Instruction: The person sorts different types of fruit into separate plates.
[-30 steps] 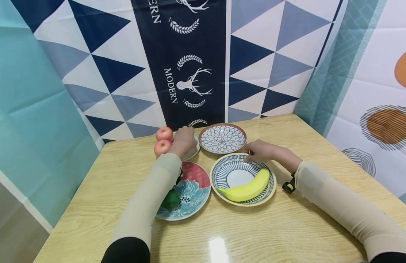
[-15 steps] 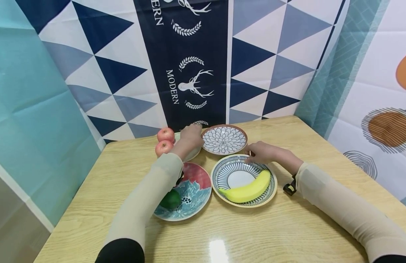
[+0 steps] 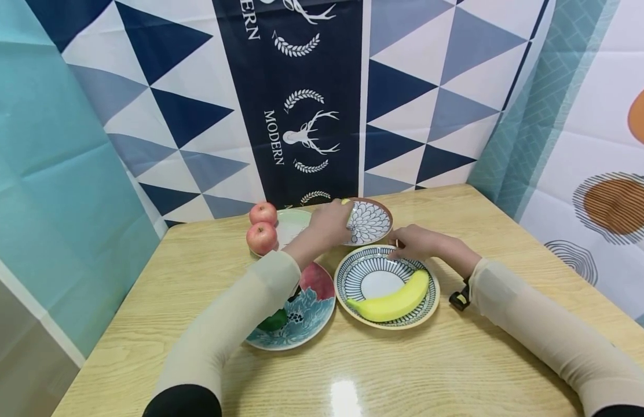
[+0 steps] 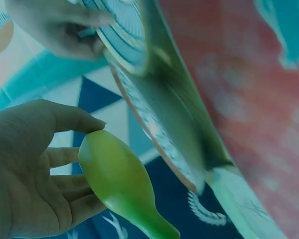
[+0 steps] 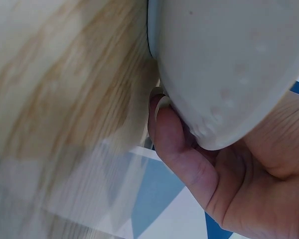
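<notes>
My left hand [image 3: 329, 223] holds a yellow-green pear [image 4: 117, 174] between thumb and fingers, above the left side of the brown-rimmed flower-pattern plate [image 3: 373, 223]. In the head view the hand hides nearly all of the pear. My right hand [image 3: 416, 240] pinches the far right rim of the blue-and-white striped plate [image 3: 376, 282], its fingers under the edge and its thumb on top, as the white underside [image 5: 229, 69] in the right wrist view shows. On that striped plate lies a yellow banana [image 3: 392, 298].
Two red apples [image 3: 262, 230] sit at the left side of a pale green plate [image 3: 293, 217]. A blue-and-red flower plate [image 3: 303, 333] bears a dark green fruit [image 3: 274, 320], partly under my left forearm. A patterned cloth wall [image 3: 322, 87] stands behind the wooden table [image 3: 405, 370].
My left hand has risen from the pale green plate and moved right, with the pear, over the brown-rimmed plate. The right hand keeps its grip on the striped plate.
</notes>
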Demonstrator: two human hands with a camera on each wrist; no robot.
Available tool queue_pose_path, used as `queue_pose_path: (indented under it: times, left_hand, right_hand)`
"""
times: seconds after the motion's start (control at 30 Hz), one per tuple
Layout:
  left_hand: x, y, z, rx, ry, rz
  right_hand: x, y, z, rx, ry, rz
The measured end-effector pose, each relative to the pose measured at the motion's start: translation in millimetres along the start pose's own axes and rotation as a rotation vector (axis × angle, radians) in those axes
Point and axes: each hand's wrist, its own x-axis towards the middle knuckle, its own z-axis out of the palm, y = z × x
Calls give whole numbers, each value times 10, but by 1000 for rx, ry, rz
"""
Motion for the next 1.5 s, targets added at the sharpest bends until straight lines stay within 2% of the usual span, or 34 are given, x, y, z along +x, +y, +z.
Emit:
queue_pose_path:
  times: [0.13,0.3,0.6,0.87,1.17,1.37,1.5]
  left_hand:
    - [-73,213,-47,5,-2,75]
    - [-152,434,-50,-1,-24,137]
    - [-304,645,21,-10,-47,196]
    - [-380,747,125,29,-107,181]
    - [-409,769,234,62,-90,201]
    - [-406,754,168,54,-68,215]
    - [-416,733,97,39,-71,201]
  right_hand:
    - [-5,-9,-20,6,-3,-11]
    - [-17,-8,-28,21,-3,-25]
    - [4,6,-19,15,8,-35]
    - [-15,-3,-20,11,16,-30]
    - [-21,-5,-23,-3,14,-47]
    - [-23,11,-29,-15,14,-54]
    - [-18,17,-17,1,10,-49]
